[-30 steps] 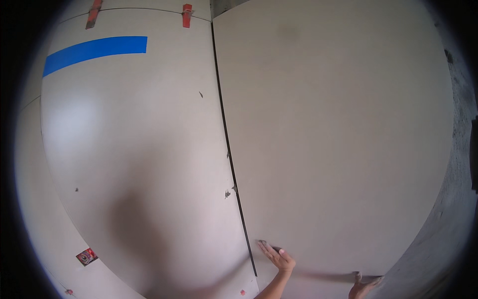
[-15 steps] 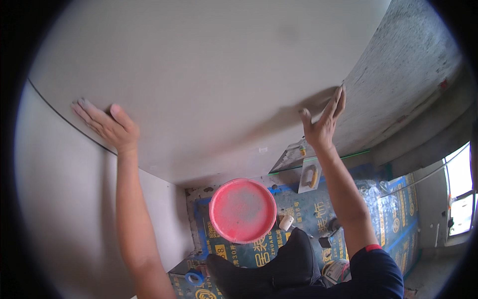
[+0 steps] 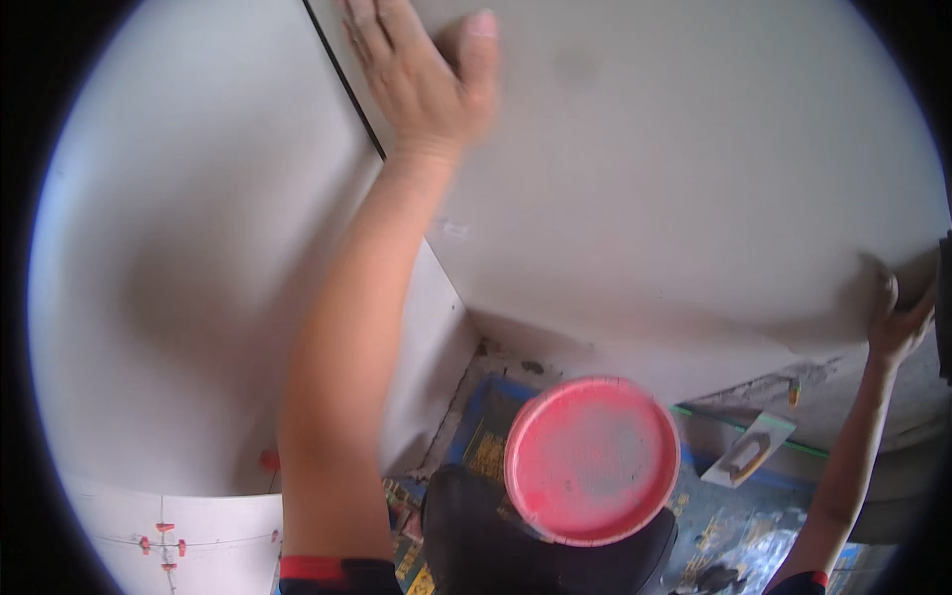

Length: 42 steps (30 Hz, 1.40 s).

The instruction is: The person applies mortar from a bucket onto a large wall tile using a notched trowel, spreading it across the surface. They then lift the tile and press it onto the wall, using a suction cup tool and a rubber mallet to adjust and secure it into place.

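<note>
Grey panel (image 3: 684, 188) stands behind pink bucket (image 3: 510, 461). Left hand (image 3: 426, 84) above-left of bucket: grip spread flat on panel, nothing held. Right hand (image 3: 897, 322) right of bucket: partly cut off, can't tell grip.

The large, flat, grey-beige panel (image 3: 684, 169) stands upright to the right of a thin black line (image 3: 342, 74), its broad face smooth and matte, faintly shadowed toward the bottom.

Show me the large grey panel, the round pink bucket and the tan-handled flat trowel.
Large grey panel (image 3: 664, 169): head view, middle of its face.
Round pink bucket (image 3: 593, 459): head view, middle of its top.
Tan-handled flat trowel (image 3: 757, 461): head view, its handle.
</note>
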### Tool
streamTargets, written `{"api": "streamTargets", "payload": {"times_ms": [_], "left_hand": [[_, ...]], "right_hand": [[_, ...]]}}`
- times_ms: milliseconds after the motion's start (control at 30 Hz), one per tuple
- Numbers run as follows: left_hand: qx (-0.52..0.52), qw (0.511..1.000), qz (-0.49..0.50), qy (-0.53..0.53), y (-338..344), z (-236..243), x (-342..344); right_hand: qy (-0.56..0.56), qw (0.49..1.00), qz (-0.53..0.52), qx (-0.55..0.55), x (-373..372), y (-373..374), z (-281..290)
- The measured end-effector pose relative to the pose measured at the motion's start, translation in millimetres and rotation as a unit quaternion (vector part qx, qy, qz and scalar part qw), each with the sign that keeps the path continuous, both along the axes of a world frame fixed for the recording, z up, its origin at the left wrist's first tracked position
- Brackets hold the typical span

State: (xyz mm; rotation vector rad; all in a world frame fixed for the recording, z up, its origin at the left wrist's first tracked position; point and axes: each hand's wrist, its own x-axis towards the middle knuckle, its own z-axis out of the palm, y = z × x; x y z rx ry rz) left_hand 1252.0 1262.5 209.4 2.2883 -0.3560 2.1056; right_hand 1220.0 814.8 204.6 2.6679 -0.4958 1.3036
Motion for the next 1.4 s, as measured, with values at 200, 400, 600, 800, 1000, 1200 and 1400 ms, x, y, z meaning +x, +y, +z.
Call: {"api": "streamTargets", "payload": {"times_ms": [200, 400, 600, 800, 1000, 1200, 1400], "left_hand": [[-0.069, 0.997, -0.033, 0.000, 5.9, -28.3, -10.5], [-0.020, 0.997, -0.028, -0.070, -16.5, 5.9, 13.7], [-0.058, 0.998, 0.008, -0.033, 9.8, -0.4, -21.5], [-0.168, 0.985, 0.028, -0.012, -26.1, -24.3, -9.8], [-0.126, 0.992, 0.006, -0.012, 15.3, -7.9, -29.8], [-0.163, 0.985, 0.045, -0.009, -29.7, -14.0, -38.0], [-0.268, 0.963, 0.009, -0.032, -62.8, -17.8, -41.0]], "right_hand": [[-0.241, 0.911, 0.273, -0.192, 1.0, -28.0, -40.9], [-0.267, 0.898, 0.294, -0.189, 3.2, -63.5, -5.9], [-0.157, 0.943, 0.272, -0.114, -17.0, -10.9, 0.0], [-0.095, 0.939, 0.297, -0.143, -28.0, -27.6, -14.5], [-0.149, 0.933, 0.292, -0.147, -48.1, 3.3, -7.3], [-0.146, 0.917, 0.351, -0.122, -22.1, -12.1, -8.3], [-0.151, 0.921, 0.343, -0.108, -32.1, 0.4, -10.8]]}}
